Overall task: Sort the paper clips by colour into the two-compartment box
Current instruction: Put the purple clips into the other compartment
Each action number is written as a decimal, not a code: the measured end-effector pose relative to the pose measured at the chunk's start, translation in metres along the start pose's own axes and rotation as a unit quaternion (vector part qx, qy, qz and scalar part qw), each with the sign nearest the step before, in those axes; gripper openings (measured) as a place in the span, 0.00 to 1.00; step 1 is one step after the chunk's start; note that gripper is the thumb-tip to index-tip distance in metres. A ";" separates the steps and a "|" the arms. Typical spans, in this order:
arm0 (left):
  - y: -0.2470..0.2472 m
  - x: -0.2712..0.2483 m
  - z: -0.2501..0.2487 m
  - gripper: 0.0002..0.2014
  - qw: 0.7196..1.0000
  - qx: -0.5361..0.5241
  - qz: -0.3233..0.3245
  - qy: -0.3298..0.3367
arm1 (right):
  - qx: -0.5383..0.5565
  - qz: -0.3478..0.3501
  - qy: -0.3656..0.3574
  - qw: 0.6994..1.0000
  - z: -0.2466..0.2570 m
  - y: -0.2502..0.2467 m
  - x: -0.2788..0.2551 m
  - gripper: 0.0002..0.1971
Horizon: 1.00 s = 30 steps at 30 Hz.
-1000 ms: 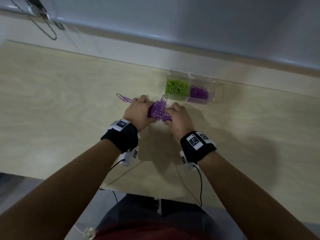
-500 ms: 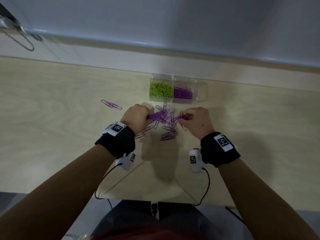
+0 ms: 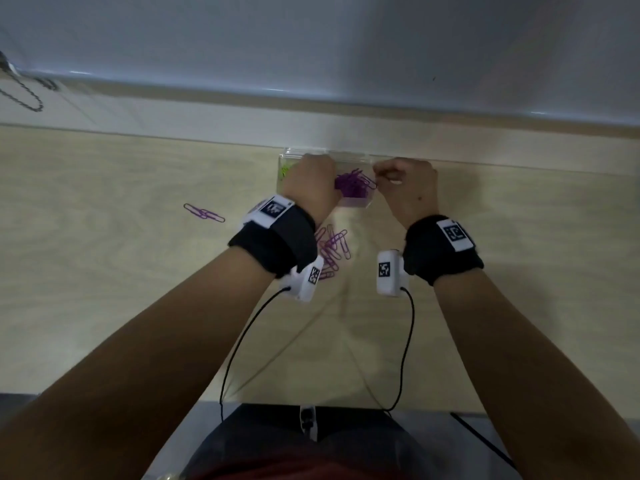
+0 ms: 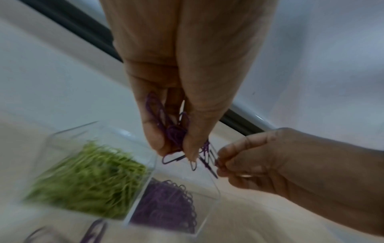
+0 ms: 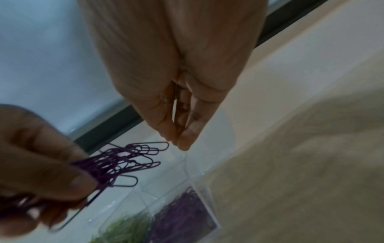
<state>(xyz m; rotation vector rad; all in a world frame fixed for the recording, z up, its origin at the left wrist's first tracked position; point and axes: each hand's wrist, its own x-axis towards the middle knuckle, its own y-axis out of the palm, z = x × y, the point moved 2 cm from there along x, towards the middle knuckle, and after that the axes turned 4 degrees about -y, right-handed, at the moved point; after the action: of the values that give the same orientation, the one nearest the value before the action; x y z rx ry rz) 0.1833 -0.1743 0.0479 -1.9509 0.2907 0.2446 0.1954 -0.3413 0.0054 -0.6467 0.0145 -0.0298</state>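
Note:
The clear two-compartment box stands at the table's far edge. Green paper clips fill its left compartment and purple ones lie in the right. My left hand pinches a tangled bunch of purple paper clips just above the purple compartment. My right hand is beside it, fingertips pinched together at the bunch's outer end. My left hand hides most of the green compartment in the head view.
Several loose purple clips lie on the wooden table below my left wrist. A short linked pair lies further left. A metal chain hangs at the back left. Camera cables trail from both wrists.
Both hands have moved forward from the table to above the box, carrying the bunch. Several clips that fell out of the tangle stay on the table.

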 end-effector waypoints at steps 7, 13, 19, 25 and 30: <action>0.011 0.045 -0.038 0.12 0.995 0.077 0.048 -0.044 | -0.035 0.029 -0.011 0.999 -0.017 -0.010 -0.033 0.10; 0.010 0.059 -0.036 0.14 0.997 0.001 0.058 -0.058 | -0.099 0.163 -0.042 0.981 -0.019 0.028 -0.067 0.14; -0.017 0.020 0.042 0.09 0.986 -0.142 -0.078 -0.039 | -0.156 0.250 -0.071 0.953 -0.015 0.054 -0.078 0.40; 0.007 -0.032 0.186 0.38 0.988 0.044 0.027 -0.142 | -0.266 0.299 -0.113 0.910 0.001 0.083 -0.078 0.56; 0.033 -0.071 0.190 0.62 0.985 0.098 0.119 -0.080 | -0.188 0.276 -0.125 0.934 0.009 0.095 -0.076 0.33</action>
<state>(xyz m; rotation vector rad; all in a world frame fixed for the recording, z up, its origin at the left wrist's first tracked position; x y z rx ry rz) 0.0992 -0.0051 -0.0322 -1.6899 0.4262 0.5081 0.1215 -0.2574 -0.0442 -1.0081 -0.0456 0.6137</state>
